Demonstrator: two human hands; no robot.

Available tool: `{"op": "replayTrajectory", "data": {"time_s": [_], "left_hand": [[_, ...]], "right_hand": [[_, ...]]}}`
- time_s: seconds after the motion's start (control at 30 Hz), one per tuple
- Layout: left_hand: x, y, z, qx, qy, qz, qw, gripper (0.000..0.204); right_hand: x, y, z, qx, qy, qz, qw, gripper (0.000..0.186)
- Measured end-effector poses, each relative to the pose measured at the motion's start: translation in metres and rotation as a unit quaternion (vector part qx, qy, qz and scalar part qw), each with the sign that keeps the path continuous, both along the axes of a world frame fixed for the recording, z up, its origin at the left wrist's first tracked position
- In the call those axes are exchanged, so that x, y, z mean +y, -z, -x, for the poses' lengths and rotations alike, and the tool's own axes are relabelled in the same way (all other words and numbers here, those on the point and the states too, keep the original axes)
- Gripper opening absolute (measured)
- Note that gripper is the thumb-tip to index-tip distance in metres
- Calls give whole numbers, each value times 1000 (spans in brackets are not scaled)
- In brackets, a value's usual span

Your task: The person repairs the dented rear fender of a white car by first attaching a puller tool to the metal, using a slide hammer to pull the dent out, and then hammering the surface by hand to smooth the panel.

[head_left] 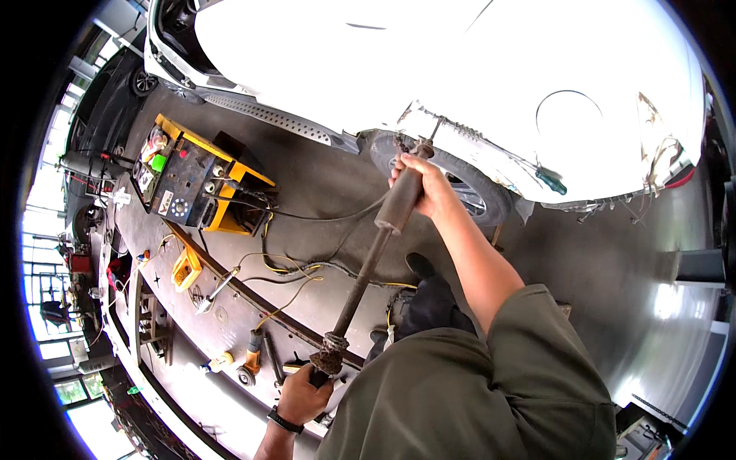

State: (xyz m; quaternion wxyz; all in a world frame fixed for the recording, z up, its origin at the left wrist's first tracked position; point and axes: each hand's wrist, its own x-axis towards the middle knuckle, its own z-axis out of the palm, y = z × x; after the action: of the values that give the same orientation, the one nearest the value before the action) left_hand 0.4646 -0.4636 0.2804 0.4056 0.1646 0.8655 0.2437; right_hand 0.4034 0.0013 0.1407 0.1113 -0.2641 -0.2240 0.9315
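Observation:
I hold a long metal slide hammer point(364, 272) whose front end is at the damaged edge of the white car panel point(452, 130) above the wheel arch. My right hand point(422, 184) is closed around its cylindrical sliding weight. My left hand point(305, 395) grips the rear handle, near the bottom of the view. A green-handled tool point(550, 181) with a thin shaft lies against the panel, to the right of the front end. The car's wheel point(491, 203) sits just behind my right hand.
A yellow-and-black welding machine point(182, 180) with hoses stands at left. A grey bench point(165, 291) carries a yellow tray point(186, 268), an orange angle grinder point(250, 356), tools and cables. A dark car point(107, 107) is at far left. My foot point(420, 264) is on the floor.

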Motion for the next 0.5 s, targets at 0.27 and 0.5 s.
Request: {"op": "replayTrajectory", "data": {"time_s": [0.27,0.5], "left_hand": [[-1,-7,3,-8,-8,27,1000,25],[12,-13,12,-12,2,13,1000,25]], "right_hand": [[-4,3,2,-10,-13,-17,1000,29],[44,10,9,-25,56,-54,997,31]]}}
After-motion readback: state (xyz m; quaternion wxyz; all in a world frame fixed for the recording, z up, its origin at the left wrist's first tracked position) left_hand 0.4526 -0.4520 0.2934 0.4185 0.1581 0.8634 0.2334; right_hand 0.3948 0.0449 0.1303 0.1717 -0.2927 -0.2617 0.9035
